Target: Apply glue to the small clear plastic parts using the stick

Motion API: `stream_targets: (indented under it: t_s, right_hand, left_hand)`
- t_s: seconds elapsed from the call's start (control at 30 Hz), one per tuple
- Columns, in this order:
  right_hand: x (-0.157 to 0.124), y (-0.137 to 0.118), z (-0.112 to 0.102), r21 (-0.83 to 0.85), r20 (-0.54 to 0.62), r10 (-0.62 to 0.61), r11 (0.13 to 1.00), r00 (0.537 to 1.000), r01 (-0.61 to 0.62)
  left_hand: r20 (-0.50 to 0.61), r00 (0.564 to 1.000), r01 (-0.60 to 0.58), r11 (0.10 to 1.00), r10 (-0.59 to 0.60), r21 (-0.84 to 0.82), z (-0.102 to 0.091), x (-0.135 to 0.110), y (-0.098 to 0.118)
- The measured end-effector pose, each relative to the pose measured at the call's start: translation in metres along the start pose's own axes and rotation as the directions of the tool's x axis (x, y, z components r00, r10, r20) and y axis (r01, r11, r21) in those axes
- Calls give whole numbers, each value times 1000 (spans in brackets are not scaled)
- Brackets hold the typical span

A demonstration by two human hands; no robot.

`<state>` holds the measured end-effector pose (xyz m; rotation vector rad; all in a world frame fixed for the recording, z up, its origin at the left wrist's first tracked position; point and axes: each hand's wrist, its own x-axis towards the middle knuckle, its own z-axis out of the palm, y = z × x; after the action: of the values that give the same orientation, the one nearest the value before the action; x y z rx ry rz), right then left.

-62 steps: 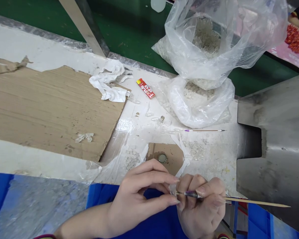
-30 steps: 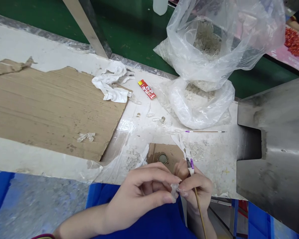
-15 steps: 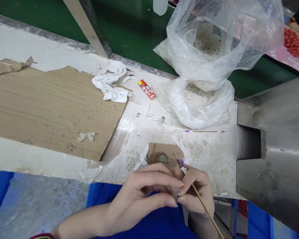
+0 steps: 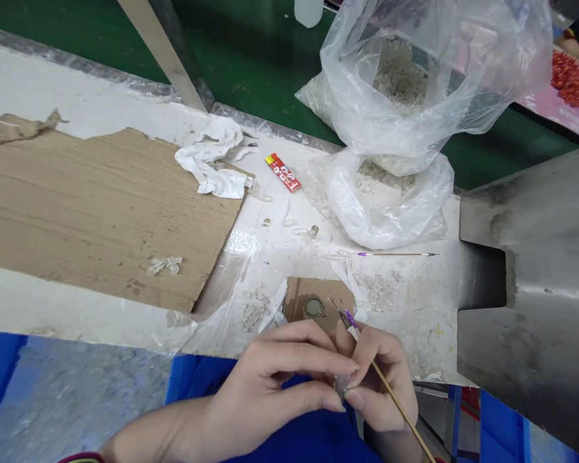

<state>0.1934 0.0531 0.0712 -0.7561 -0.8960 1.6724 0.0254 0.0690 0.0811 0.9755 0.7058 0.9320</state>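
A small clear piece (image 4: 341, 384), perhaps plastic, is pinched between the thumb and fingertips of my left hand (image 4: 280, 373). My right hand (image 4: 388, 376) meets it from the other side, thumb and forefinger at the piece. Tucked in that same right hand is a thin paintbrush (image 4: 390, 393) with a wooden handle, its purple and white end pointing away from me. Just beyond my fingers lies a small cardboard square (image 4: 296, 292) bearing a round cap (image 4: 313, 308) with a beaded-looking rim. Fingers hide part of the clear piece.
Two plastic bags (image 4: 340, 106) of clear pieces stand at the back. A second paintbrush (image 4: 398, 254) and a red packet (image 4: 283, 172) lie on the table. Cardboard (image 4: 101, 212) covers the left, with a white cloth (image 4: 212, 157) on its edge. Sheet metal (image 4: 535, 257) rises at right.
My fingertips have shifted slightly on the clear piece, which has tilted a little. The paintbrush tip has moved slightly left.
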Motion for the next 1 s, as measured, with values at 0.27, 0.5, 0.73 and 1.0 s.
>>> stream_targets:
  t_s: [0.27,0.5,0.73,1.0]
  right_hand:
    - [-2,2,1,-3,3,-10,1000,1000,10]
    - [-7,3,0,-57,-10,-47,997,999,46]
    - [-9,2,4,-171,-16,-110,980,994,106]
    - [-11,0,7,-251,-18,-151,957,988,142]
  left_hand:
    - [59,985,-173,960,163,220,-6,-3,-3]
    - [109,965,-263,905,240,336,-7,-5,1]
    - [154,951,-308,877,269,368,-9,-10,5]
    - [145,943,-331,878,298,347,-8,-9,4]
